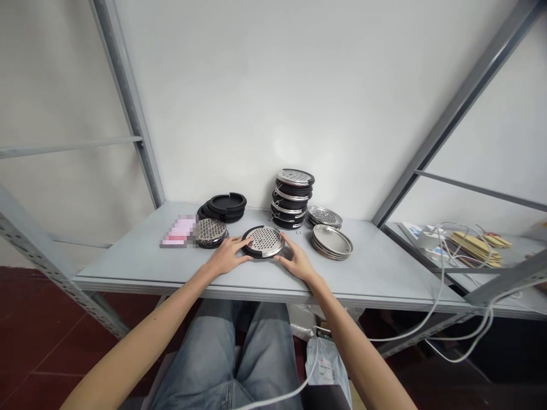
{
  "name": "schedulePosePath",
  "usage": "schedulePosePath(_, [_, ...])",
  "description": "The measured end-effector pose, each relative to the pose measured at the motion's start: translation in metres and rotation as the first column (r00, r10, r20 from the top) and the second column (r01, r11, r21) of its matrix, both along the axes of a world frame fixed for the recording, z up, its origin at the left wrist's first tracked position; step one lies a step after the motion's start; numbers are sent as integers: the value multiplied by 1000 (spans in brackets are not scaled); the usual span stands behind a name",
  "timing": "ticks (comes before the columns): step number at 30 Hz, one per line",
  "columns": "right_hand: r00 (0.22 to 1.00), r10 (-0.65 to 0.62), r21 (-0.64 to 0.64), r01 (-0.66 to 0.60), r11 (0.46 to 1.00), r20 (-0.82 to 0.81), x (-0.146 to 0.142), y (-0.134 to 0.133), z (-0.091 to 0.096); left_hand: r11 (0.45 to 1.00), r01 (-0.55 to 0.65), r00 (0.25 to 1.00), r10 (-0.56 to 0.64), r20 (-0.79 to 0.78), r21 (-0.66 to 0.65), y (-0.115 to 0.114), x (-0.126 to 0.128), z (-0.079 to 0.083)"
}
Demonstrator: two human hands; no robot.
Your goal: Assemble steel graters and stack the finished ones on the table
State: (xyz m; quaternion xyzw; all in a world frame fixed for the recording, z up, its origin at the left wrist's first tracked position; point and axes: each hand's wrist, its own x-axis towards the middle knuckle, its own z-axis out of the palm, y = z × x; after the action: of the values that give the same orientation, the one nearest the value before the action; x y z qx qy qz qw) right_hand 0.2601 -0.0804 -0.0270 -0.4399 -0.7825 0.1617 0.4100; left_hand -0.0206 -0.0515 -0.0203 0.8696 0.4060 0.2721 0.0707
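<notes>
In front of me on the grey table lies a round perforated metal disc (265,240) with a black rim around part of its edge. My left hand (229,255) grips its left side, with a finger reaching over the black rim. At the right side, my right hand (296,260) has its thumb and fingers against the bare metal edge. Just left of my left hand sits a short stack of patterned perforated discs (212,230). Behind the disc rises a tall stack of rimmed discs (294,196) with small wire clips sticking out.
Black round rims (226,206) are piled at the back left. Plain metal plates (332,240) and perforated lids (325,216) stand to the right. A small metal ring (298,232) lies behind my right hand. Shelf posts and white cables (440,285) flank the table (384,273).
</notes>
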Motion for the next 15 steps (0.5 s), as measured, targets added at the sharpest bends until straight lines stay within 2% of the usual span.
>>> schedulePosePath(4, [998,-21,26,23,999,-64,-1,0,1,999,5,999,-7,-35,-35,-1,1,2])
schedulePosePath(10, [977,-211,91,209,974,11,-6,1,-5,989,56,997,-48,60,-139,5,1,0])
schedulePosePath(13, [964,-264,35,263,964,33,-7,2,-8,986,80,992,-65,108,-146,4,1,4])
schedulePosePath(15, [969,-245,-13,246,969,3,-6,2,-9,985,110,986,-91,137,-133,2,1,6])
